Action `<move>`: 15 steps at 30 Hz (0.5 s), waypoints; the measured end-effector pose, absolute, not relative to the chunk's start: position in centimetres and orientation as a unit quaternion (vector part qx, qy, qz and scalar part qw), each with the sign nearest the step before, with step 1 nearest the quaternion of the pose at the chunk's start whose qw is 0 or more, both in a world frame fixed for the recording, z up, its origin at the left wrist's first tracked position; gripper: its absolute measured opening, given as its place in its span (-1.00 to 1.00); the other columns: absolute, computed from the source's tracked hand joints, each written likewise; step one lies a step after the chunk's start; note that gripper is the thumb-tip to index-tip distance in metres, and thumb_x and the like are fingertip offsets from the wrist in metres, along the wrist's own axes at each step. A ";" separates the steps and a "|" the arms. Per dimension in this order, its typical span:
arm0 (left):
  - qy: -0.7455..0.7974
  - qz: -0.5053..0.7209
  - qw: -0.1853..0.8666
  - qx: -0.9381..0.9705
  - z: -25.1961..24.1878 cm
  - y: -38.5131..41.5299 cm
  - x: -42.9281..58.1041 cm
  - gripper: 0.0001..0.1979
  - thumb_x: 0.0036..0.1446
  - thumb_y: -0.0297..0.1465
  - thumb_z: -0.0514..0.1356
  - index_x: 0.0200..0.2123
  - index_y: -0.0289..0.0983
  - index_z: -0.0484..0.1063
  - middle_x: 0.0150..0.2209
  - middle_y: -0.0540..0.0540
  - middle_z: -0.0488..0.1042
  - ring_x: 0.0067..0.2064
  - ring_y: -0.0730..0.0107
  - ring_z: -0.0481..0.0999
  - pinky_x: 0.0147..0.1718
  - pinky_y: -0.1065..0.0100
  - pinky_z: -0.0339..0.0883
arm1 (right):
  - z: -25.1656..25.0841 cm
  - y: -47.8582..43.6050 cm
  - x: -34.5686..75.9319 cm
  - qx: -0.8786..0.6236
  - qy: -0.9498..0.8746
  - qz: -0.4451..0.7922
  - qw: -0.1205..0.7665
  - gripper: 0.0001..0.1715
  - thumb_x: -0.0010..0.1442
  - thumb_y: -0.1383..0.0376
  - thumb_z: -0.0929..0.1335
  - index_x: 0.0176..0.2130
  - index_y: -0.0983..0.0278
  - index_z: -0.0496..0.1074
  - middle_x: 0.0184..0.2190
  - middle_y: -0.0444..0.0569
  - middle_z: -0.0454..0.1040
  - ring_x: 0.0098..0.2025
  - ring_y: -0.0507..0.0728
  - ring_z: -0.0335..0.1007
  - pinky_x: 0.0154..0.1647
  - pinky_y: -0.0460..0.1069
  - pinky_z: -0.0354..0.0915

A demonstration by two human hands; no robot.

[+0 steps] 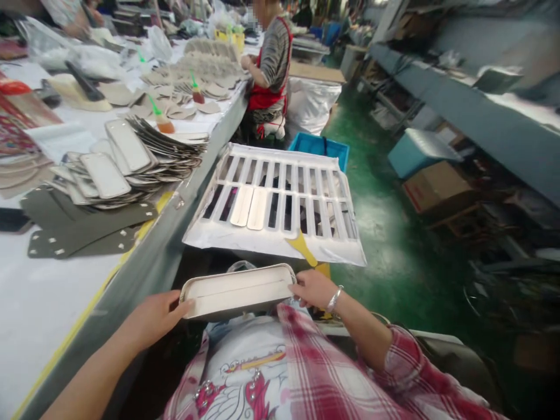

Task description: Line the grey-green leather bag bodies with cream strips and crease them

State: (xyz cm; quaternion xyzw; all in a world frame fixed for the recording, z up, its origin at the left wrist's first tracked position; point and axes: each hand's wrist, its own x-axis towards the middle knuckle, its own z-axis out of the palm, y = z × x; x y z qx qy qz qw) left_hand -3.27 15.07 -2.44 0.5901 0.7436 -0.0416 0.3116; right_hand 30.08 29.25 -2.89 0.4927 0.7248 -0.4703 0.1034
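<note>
Between both hands, just above my lap, is a long cream panel [240, 287] with rounded corners and a thin line along its middle. My left hand [164, 318] grips its left end, thumb on top. At the other end my right hand [312, 287] pinches the edge near the corner; a silver bracelet is on that wrist. Beyond the panel, a white slotted rack [271, 236] bears two similar cream pieces [250, 207] lying side by side. A yellow scraper-like tool [303, 248] rests on its near edge.
On the left table [26, 326], similar panels [105, 175] are piled beside dark grey flat pieces [83, 221]. Glue bottles with green tips [163, 119] stand farther back. A person in a red apron [271, 76] works at the table. A blue crate [324, 147] is behind the rack.
</note>
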 end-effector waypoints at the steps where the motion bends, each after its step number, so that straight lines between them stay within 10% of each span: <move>1: 0.743 -0.051 0.309 0.592 -2.5 15.1 -3.3 -0.52 0.12 -0.02 -0.14 -0.51 -0.26 0.28 -0.50 -0.07 0.39 -0.43 0.30 0.35 -0.46 0.37 0.03 | -2.7 29.2 30.1 0.495 0.729 -0.460 0.105 -0.76 0.10 0.25 0.22 -0.54 0.32 0.26 -0.53 -0.01 0.49 -0.57 0.06 0.42 -0.62 -0.16 0.25; 15: 0.793 -0.013 0.267 0.548 -2.0 14.9 -1.7 -0.58 0.17 -0.22 -0.17 -0.53 -0.27 0.33 -0.46 -0.17 0.47 -0.39 0.25 0.42 -0.46 0.36 0.07 | -2.2 28.0 28.8 0.505 0.822 -0.233 0.121 -0.54 0.24 0.27 0.08 -0.52 0.34 0.38 -0.49 0.11 0.47 -0.39 0.16 0.43 -0.39 -0.03 0.22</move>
